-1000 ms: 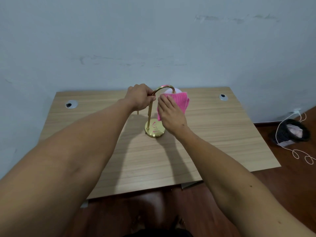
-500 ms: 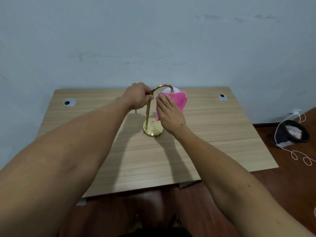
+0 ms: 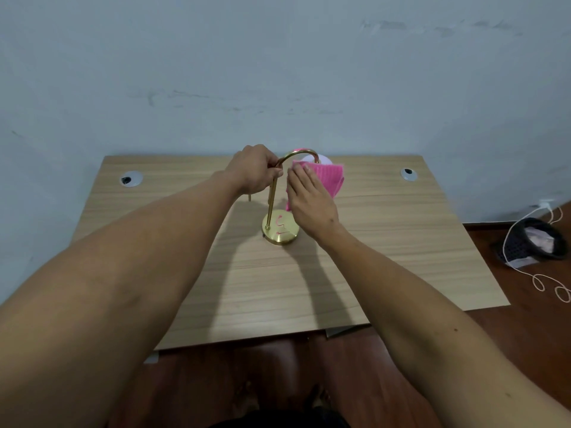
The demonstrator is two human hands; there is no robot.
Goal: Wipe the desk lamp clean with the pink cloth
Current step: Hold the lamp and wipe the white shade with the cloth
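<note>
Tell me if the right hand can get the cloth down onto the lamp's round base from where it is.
Probably yes: the right hand presses the pink cloth just above the brass base, with nothing between them.

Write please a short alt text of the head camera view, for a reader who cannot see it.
A person's left hand grips the curved gold stem of a desk lamp while the right hand presses a pink cloth against its white shade, on a wooden desk.
</note>
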